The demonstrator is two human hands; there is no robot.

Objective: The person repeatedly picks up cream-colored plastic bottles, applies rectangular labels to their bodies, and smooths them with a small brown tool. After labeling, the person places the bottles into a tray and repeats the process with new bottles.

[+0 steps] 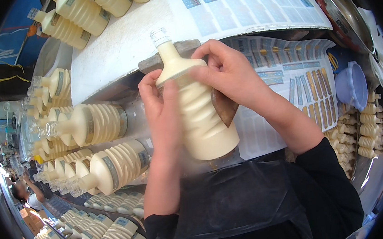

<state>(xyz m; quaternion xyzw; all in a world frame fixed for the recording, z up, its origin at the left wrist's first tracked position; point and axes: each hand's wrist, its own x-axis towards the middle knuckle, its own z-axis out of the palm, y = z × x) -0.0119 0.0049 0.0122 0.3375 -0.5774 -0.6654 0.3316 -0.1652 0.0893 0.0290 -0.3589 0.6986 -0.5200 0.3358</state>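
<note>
A cream bottle (209,138) with spiral grooves and a clear threaded neck lies in front of me, its neck pointing away. My left hand (160,99) grips its left shoulder, thumb on top and fingers along the side; motion blurs it slightly. At the right shoulder my right hand (230,73) presses with the thumb, its index finger bent behind. A narrow greyish label strip (180,74) runs round the shoulder between both thumbs. Behind the neck is a worn brown rest (150,65), and a brown wedge-shaped piece (223,107) shows beside the bottle's right side.
Sheets of blue label stickers (236,6) cover the white table (113,58); another label sheet (284,88) hangs lower right. Similar bottles (103,122) are stacked at left. A lilac bucket (351,85) and metal basin (343,10) stand right. Another person (27,193) is far left.
</note>
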